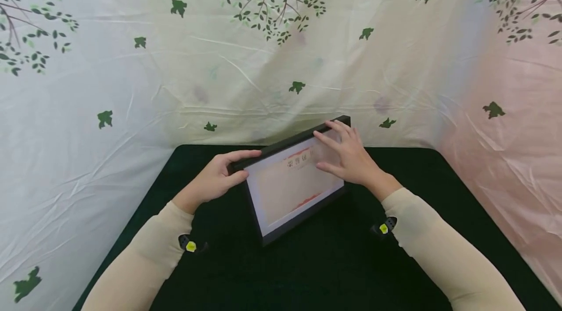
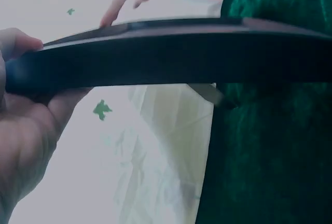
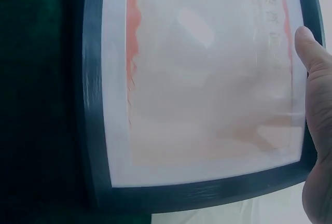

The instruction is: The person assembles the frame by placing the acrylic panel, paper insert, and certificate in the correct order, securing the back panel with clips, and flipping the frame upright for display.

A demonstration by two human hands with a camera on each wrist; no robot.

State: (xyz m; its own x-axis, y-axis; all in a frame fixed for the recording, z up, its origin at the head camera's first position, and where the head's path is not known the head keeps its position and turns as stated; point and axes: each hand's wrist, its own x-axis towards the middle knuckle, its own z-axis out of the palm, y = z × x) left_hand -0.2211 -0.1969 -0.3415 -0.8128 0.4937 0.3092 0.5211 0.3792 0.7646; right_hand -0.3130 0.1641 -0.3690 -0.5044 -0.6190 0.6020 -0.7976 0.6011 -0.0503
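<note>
A black picture frame (image 1: 303, 209) stands tilted over the dark green table, its face towards me. Behind its glazing lies a pale certificate (image 1: 281, 186) with red trim and dark characters, inside a white border. At the frame's upper left corner, my left hand (image 1: 215, 174) grips it, thumb in front and fingers over the top edge. My right hand (image 1: 351, 157) is near the upper right corner, fingers spread and fairly straight at the top edge, thumb over the face. The left wrist view shows the frame's black side (image 2: 171, 60) edge-on. Whether its lower corner touches the table cannot be told.
A dark green cloth covers the table (image 1: 210, 277). Pale hanging fabric (image 1: 263, 82) printed with leaves and branches encloses the back and sides, close behind the frame. Both forearms wear cream sleeves with small dark wrist devices (image 1: 186, 243).
</note>
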